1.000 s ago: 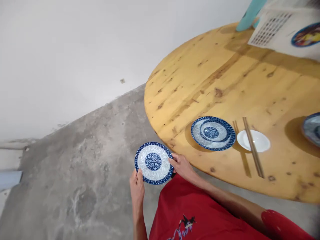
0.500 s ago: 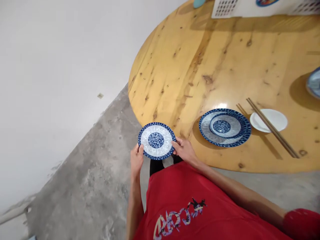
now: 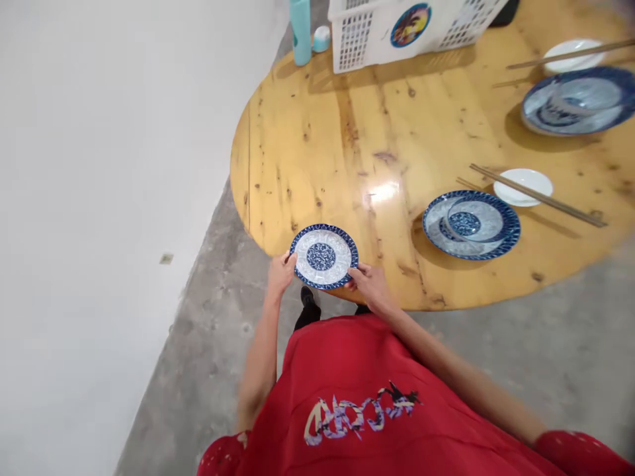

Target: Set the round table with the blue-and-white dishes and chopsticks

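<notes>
The held plate (image 3: 321,256) looks like glazed ceramic, smooth and glossy, much like the patterned plate (image 3: 506,228) to its right. The counter (image 3: 317,149) is knotty wood with a varnished sheen. The 2 nearer chopsticks (image 3: 570,209) look like wood, lying across a smooth white dish (image 3: 536,180). The basket (image 3: 370,39) appears to be plastic, the shirt (image 3: 357,360) matt cloth, the floor (image 3: 213,344) rough, dull concrete, the wall (image 3: 94,172) smooth and matt.

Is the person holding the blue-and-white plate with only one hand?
No, the left hand grips the plate at its left rim, and the right hand grips it at its lower right rim.
</notes>
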Tool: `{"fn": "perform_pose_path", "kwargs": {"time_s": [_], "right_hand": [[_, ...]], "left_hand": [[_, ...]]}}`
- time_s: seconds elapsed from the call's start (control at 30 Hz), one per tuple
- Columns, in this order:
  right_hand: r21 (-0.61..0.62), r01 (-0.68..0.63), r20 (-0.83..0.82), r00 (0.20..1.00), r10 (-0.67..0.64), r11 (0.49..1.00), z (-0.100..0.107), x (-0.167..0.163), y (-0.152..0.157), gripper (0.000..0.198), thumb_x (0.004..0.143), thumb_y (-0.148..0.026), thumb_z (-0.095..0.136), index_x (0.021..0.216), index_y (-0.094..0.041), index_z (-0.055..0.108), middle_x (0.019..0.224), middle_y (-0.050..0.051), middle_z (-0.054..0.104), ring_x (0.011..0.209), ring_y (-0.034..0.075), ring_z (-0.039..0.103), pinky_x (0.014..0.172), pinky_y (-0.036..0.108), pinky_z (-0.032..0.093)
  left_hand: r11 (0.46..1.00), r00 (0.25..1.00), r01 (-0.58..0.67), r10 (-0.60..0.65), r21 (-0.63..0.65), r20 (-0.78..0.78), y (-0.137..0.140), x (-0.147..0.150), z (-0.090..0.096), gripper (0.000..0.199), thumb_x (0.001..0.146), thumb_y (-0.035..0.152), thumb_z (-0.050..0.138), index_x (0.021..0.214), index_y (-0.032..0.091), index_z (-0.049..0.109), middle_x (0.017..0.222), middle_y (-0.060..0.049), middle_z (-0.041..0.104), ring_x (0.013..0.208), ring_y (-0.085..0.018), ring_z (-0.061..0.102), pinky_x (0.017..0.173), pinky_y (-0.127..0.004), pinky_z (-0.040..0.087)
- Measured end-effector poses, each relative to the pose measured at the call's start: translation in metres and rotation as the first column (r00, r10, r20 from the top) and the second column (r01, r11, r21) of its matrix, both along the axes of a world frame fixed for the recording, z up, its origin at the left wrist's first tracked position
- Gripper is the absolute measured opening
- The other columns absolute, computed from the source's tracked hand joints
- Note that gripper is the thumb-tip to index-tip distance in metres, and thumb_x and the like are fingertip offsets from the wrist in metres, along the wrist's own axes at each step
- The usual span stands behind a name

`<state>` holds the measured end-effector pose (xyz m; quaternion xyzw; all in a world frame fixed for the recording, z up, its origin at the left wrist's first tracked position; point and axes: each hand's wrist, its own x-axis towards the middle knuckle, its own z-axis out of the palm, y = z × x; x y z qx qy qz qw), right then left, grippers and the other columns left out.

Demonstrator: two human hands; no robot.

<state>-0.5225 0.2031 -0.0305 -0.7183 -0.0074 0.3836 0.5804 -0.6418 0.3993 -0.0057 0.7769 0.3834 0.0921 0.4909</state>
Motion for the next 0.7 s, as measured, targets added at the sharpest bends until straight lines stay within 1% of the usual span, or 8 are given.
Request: {"fn": "perform_pose_path", "kwargs": {"time_s": [0.1,0.17,0.23,0.4,0.57,0.63,0.7], "right_hand": [[-0.025,0.153,-0.009,0.988,-0.153,0.988,-0.003,-0.006,0.027,0.012,0.075,-0.025,0.059,0.065,-0.020,0.057,0.052,0.000,0.060,0.047,0.017,0.061,0.043,0.022,0.045],[-0.045,0.213,0.010,0.977,-0.213,0.976,-0.004,-0.004,0.041,0.015,0.076,-0.020,0.059,0.063,-0.021,0.054,0.051,-0.001,0.059,0.047,0.016,0.061,0.042,0.021,0.044],[-0.058,0.250,0.028,0.968,-0.248,0.967,-0.005,0.002,0.052,0.017,0.078,-0.016,0.058,0.062,-0.020,0.054,0.050,-0.001,0.058,0.048,0.016,0.062,0.043,0.020,0.045],[-0.074,0.336,0.050,0.942,-0.333,0.939,-0.010,0.014,0.070,0.017,0.080,-0.011,0.055,0.065,-0.019,0.057,0.051,0.000,0.060,0.049,0.016,0.062,0.046,0.021,0.048],[-0.082,0.403,0.043,0.915,-0.401,0.912,-0.014,0.019,0.084,0.020,0.080,-0.007,0.053,0.063,-0.019,0.056,0.050,0.001,0.060,0.047,0.015,0.062,0.044,0.019,0.048],[-0.081,0.418,0.037,0.909,-0.416,0.905,-0.014,0.021,0.088,0.021,0.081,-0.007,0.054,0.063,-0.019,0.056,0.051,0.001,0.061,0.048,0.015,0.063,0.043,0.018,0.047],[-0.081,0.427,0.033,0.904,-0.425,0.901,-0.013,0.023,0.091,0.022,0.081,-0.006,0.054,0.063,-0.018,0.056,0.053,0.001,0.062,0.048,0.014,0.063,0.043,0.017,0.046]], "left_hand": [[0.992,0.992,0.129,-0.129,0.000,0.010,0.039,0.020,-0.011,0.037,0.090,0.042,0.050,0.065,0.022,0.033,0.062,0.005,0.030,0.062,-0.011,0.030,0.060,-0.026,0.022],[0.982,0.982,0.186,-0.186,-0.004,0.012,0.057,0.036,-0.017,0.037,0.090,0.041,0.050,0.064,0.022,0.032,0.062,0.005,0.029,0.062,-0.011,0.030,0.060,-0.027,0.022],[0.976,0.976,0.218,-0.218,0.005,0.012,0.070,0.051,-0.022,0.038,0.089,0.039,0.051,0.063,0.022,0.030,0.060,0.005,0.028,0.062,-0.011,0.030,0.060,-0.027,0.022],[0.962,0.962,0.272,-0.272,0.006,0.038,0.091,0.082,-0.031,0.037,0.087,0.038,0.053,0.061,0.022,0.032,0.059,0.005,0.028,0.061,-0.011,0.028,0.059,-0.027,0.021],[0.954,0.952,0.299,-0.298,-0.004,0.065,0.105,0.100,-0.041,0.039,0.086,0.039,0.055,0.061,0.022,0.031,0.059,0.005,0.028,0.062,-0.011,0.029,0.058,-0.026,0.021],[0.950,0.949,0.311,-0.308,-0.024,0.073,0.109,0.106,-0.043,0.039,0.086,0.039,0.056,0.061,0.022,0.032,0.059,0.005,0.028,0.063,-0.012,0.029,0.058,-0.025,0.021],[0.952,0.955,0.294,-0.289,-0.084,0.064,0.112,0.111,-0.043,0.039,0.085,0.038,0.057,0.060,0.022,0.033,0.059,0.005,0.028,0.063,-0.012,0.029,0.058,-0.025,0.021]]}}
